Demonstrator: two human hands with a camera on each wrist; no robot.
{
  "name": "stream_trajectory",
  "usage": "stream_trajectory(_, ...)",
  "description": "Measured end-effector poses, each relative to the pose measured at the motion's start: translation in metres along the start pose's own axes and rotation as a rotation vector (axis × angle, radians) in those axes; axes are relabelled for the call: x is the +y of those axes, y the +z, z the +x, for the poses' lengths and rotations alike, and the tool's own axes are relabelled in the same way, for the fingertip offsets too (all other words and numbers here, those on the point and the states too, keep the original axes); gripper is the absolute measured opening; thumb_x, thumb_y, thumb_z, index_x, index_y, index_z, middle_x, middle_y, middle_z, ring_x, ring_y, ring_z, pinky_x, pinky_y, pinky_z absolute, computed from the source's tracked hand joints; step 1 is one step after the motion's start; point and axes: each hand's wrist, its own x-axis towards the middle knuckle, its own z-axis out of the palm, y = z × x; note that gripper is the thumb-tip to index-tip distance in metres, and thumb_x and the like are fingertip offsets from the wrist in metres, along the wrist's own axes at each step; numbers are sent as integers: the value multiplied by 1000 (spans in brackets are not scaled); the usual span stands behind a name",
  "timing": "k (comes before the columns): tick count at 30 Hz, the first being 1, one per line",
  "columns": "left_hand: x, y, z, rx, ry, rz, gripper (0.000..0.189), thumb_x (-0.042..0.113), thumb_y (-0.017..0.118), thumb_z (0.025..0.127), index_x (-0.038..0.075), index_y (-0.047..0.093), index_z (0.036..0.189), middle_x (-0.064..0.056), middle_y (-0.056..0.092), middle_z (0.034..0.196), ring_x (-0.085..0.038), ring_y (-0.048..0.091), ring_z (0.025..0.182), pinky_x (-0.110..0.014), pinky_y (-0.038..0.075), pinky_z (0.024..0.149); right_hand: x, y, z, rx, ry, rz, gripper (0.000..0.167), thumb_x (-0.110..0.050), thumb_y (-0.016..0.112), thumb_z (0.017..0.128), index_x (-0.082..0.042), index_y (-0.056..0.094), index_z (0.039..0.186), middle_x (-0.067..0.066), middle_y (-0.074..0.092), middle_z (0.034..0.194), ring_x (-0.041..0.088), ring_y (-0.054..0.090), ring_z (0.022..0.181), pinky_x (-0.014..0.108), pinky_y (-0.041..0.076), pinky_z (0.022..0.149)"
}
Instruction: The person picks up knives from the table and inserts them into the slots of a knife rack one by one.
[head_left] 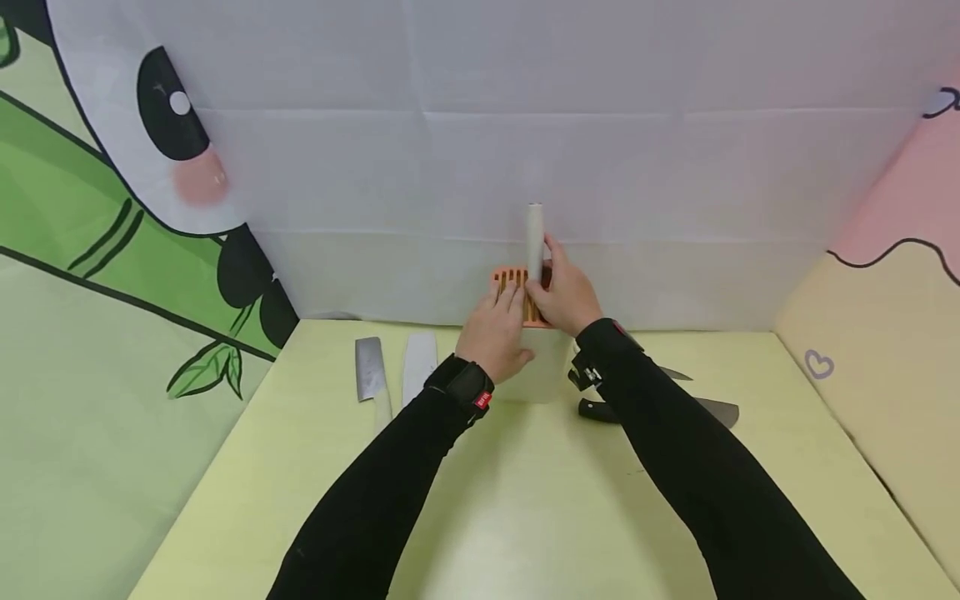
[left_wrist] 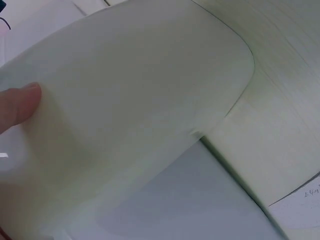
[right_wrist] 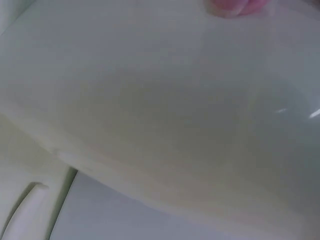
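Now, head view, one knife seems slotted: the right hand (head_left: pixel 570 296) pinches a white handle (head_left: pixel 535 237) upright at the block (head_left: pixel 536 367), left hand (head_left: pixel 493 335) straight-fingered on top, cleaver (head_left: pixel 369 368) and black-handled knife (head_left: pixel 597 411) lying outside; left wrist, thumb (left_wrist: pixel 21 104) against its wall; right wrist, just fingertips (right_wrist: pixel 235 6).

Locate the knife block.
Head view: the knife block stands centre, at the back of the table, left hand touching it, between the cleaver at left and the black handle at right.
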Motion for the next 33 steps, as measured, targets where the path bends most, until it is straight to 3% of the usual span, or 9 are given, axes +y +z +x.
stream_trajectory(5,-3,0,-2,4,14,-27,102,53,76,79,-8,33,147,-23,36,151,-36,28,142,-39,19,118,1,3,-2,24,33,71,70,-25,55,100,-7,16,155,20,59,128,32,60,108,47,48,92)
stream_trajectory(10,-4,2,1,16,31,-14,101,54,75,79,-7,32,148,-22,36,150,-34,29,142,-41,14,119,3,-3,-1,104,68,259,65,-29,50,102,-4,18,154,17,55,132,29,56,115,45,44,100)
stream_trajectory(14,-7,6,-3,52,6,-42,100,53,74,81,-6,30,149,-22,35,151,-36,28,142,-47,20,116,10,-17,-4,186,83,351,61,-29,48,103,-2,23,152,17,54,131,30,52,119,46,42,102)
stream_trajectory(18,-9,6,-25,132,-50,-127,96,47,75,82,-4,29,150,-23,31,153,-39,23,143,-55,27,112,29,-40,-15,168,128,291,59,-29,49,103,-2,27,151,18,54,128,32,51,118,48,41,99)
stream_trajectory(20,-8,8,-40,189,-32,-150,93,42,77,81,-3,31,149,-24,30,152,-39,22,143,-57,27,111,50,-52,-25,129,162,250,59,-33,48,103,-4,28,151,19,54,128,33,50,117,50,41,98)
stream_trajectory(24,-5,14,-71,276,58,-164,85,35,80,78,-2,40,143,-25,33,149,-40,27,140,-55,28,111,131,-62,-43,44,184,214,61,-41,51,101,-13,33,151,15,53,130,27,49,118,44,40,99)
stream_trajectory(27,1,21,-93,300,112,-169,76,33,79,78,-1,47,138,-26,33,149,-40,30,139,-51,31,111,166,-70,-57,-23,178,145,58,-42,50,101,-12,37,149,14,51,128,26,47,117,44,38,99)
stream_trajectory(29,8,26,-105,301,144,-178,70,33,78,79,-1,50,134,-26,35,148,-39,32,138,-49,31,112,168,-78,-68,-42,159,74,53,-38,49,102,-8,43,145,15,52,124,27,48,114,44,39,98)
stream_trajectory(33,22,35,-125,245,221,-216,67,35,77,80,-1,54,131,-24,42,144,-37,39,134,-44,32,112,131,-86,-81,-136,165,-97,44,-26,48,104,4,49,136,25,54,119,40,50,108,52,41,93)
